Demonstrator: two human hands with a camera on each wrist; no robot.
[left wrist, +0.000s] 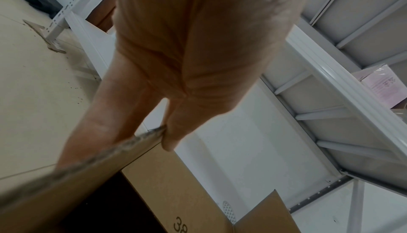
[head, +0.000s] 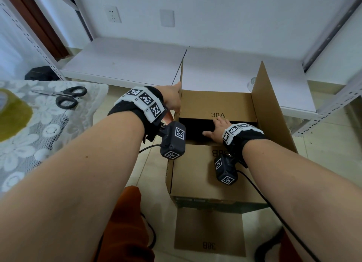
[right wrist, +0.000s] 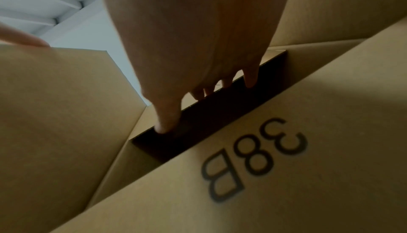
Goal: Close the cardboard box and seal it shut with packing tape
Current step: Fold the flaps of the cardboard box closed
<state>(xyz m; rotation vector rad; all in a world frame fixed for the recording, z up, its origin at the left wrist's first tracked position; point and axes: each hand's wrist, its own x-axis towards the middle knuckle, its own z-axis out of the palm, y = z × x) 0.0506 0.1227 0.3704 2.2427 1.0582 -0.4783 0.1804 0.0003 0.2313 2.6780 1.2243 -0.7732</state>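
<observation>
The left hand pinches the upright left flap of the brown cardboard box; the right hand, fingers straight, presses the near flap beneath it.

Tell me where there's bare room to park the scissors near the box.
Bare: the white shelf board behind the left flap, and floor tile between cloth and box. Crowded: the box top, with both hands on the flaps.
</observation>
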